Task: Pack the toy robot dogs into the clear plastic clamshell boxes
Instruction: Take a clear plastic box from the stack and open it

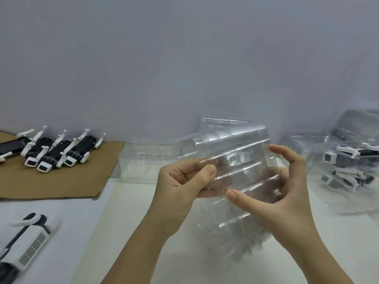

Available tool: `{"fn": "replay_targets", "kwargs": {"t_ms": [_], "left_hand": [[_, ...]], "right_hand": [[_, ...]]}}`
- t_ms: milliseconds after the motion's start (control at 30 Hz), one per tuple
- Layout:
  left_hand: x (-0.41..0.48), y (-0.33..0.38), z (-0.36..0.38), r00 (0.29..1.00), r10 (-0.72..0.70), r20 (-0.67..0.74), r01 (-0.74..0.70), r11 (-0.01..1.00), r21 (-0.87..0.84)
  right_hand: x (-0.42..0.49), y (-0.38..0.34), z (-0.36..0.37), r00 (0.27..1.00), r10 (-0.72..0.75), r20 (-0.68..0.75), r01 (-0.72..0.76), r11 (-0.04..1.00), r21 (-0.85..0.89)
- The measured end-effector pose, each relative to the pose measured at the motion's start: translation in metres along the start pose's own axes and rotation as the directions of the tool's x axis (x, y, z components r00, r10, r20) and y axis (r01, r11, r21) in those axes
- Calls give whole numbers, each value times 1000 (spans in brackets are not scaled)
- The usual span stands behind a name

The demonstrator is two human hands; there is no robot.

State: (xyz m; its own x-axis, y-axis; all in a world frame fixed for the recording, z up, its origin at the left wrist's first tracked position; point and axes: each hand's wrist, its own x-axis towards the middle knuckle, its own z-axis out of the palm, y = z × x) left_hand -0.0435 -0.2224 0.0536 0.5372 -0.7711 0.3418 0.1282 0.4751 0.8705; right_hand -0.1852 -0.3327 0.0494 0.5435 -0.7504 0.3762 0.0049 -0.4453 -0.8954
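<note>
I hold an empty clear plastic clamshell box (pixel 235 160) up over the middle of the white table. My left hand (pixel 184 179) pinches its left edge between thumb and curled fingers. My right hand (pixel 285 181) grips its right side, thumb in front and fingers wrapped behind the plastic. Several black-and-white toy robot dogs (pixel 51 152) lie in a row on a brown cardboard sheet (pixel 61 185) at the left. One more toy robot dog (pixel 24 238) lies at the near left edge of the table.
Empty clear clamshell boxes (pixel 147 160) stand behind my hands against the grey wall. At the right is a stack of clamshell boxes with dogs inside (pixel 348 167). White table surface (pixel 127 212) lies below my forearms.
</note>
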Motion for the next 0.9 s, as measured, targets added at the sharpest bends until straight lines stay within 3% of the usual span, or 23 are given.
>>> {"fn": "replay_targets", "kwargs": {"t_ms": [167, 400, 500, 567, 767, 833, 900], "left_hand": [[-3, 1, 8, 998, 52, -41, -49, 997, 61], [-8, 0, 15, 991, 130, -16, -128, 988, 82], [-7, 14, 5, 972, 215, -95, -205, 973, 105], [-5, 28, -4, 949, 293, -116, -274, 949, 157], [3, 14, -4, 968, 189, -167, -149, 962, 227], [7, 20, -16, 953, 179, -244, -146, 978, 148], [7, 24, -35, 939, 86, -334, -110, 992, -56]], "right_hand": [[-5, -3, 5, 1000, 11, 10, -10, 994, -112], [5, -2, -6, 993, -103, -64, 94, 987, -128], [20, 7, -27, 976, -127, -176, 121, 992, -41], [28, 7, -44, 956, -140, -259, 120, 989, -90], [35, 10, -60, 913, -223, -342, 201, 975, -100], [36, 8, -58, 883, -250, -398, 185, 963, -194], [47, 1, -53, 833, -350, -428, 212, 917, -337]]}}
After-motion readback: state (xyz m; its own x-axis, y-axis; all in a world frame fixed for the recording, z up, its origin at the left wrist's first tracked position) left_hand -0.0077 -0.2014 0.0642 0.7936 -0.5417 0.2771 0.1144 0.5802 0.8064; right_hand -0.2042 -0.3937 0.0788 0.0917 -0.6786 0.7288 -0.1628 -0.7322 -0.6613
